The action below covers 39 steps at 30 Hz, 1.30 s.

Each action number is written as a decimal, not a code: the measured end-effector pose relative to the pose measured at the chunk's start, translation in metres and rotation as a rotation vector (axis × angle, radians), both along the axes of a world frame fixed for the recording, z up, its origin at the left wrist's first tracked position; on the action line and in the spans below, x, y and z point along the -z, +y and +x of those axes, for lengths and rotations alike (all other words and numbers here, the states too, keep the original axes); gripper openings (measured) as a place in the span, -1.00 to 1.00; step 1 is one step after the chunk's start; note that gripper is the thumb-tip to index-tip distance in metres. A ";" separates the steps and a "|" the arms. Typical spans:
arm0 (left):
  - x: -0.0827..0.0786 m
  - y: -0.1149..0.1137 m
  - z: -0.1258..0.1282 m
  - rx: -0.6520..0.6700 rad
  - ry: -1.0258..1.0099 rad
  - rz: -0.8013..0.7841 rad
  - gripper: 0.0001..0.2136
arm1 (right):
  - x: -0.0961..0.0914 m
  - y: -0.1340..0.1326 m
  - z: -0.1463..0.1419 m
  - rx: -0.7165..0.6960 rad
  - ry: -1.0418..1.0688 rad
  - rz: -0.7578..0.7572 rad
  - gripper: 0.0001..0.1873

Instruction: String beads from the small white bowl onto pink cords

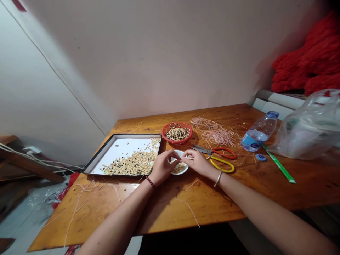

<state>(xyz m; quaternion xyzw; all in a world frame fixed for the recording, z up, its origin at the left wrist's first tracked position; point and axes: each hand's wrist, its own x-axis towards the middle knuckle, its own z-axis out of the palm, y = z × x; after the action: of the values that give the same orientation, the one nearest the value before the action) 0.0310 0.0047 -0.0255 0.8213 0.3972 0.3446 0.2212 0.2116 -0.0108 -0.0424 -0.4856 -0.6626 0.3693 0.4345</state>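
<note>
My left hand (163,165) and my right hand (198,163) meet over a small white bowl (179,170) of pale beads on the wooden table (202,205). Both hands have their fingers pinched together at the bowl's rim, and a few small beads show at the fingertips of my right hand. What the left fingers pinch is too small to make out. A dark bead bracelet is on my left wrist and a silver bangle on my right.
A black-rimmed white tray (117,150) of loose beads lies left of the bowl. Behind it stands a red basket (177,132) of strung beads. Pink cord (215,131), two scissors (217,157), a water bottle (259,131), its cap (260,157), a green strip (278,164) and a plastic bag (310,127) lie right.
</note>
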 end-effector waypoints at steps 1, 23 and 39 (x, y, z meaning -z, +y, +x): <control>0.000 0.000 0.000 -0.006 -0.011 0.000 -0.86 | 0.000 0.001 0.000 -0.014 0.023 -0.039 -0.85; 0.000 0.000 0.000 -0.201 -0.043 0.158 -0.83 | -0.016 -0.001 0.008 -0.186 0.551 -0.508 -0.60; -0.011 -0.002 -0.003 -0.031 0.319 0.123 -0.80 | -0.018 0.009 0.018 0.067 0.949 -0.624 -0.82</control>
<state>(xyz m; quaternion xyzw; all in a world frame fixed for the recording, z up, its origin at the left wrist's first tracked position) 0.0278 0.0032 -0.0141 0.8714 0.4179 0.2369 0.0993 0.2293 -0.0014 -0.0244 -0.3928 -0.2384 0.7113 0.5319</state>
